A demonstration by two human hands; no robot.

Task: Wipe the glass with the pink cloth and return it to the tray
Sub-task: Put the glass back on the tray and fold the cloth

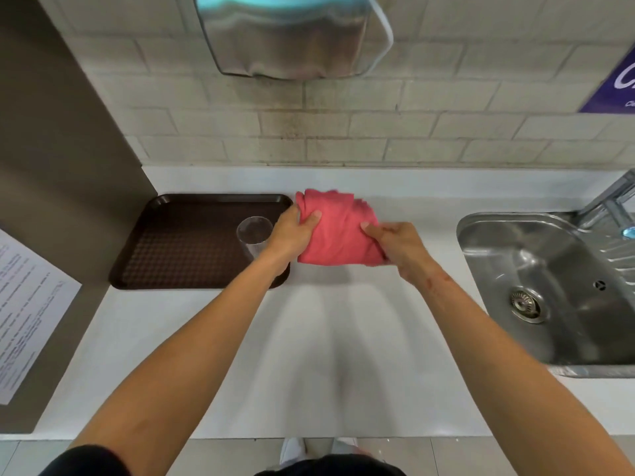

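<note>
The pink cloth is bunched up over the white counter, just right of the brown tray. My left hand grips the cloth's left edge, thumb on top. My right hand holds its right side, fingers closed into the fabric. A clear glass stands upright on the tray's right part, close beside my left wrist and touched by neither hand.
A steel sink with a drain sits at the right, its tap at the far right edge. A metal dispenser hangs on the brick wall above. A brown panel with a printed sheet stands at the left.
</note>
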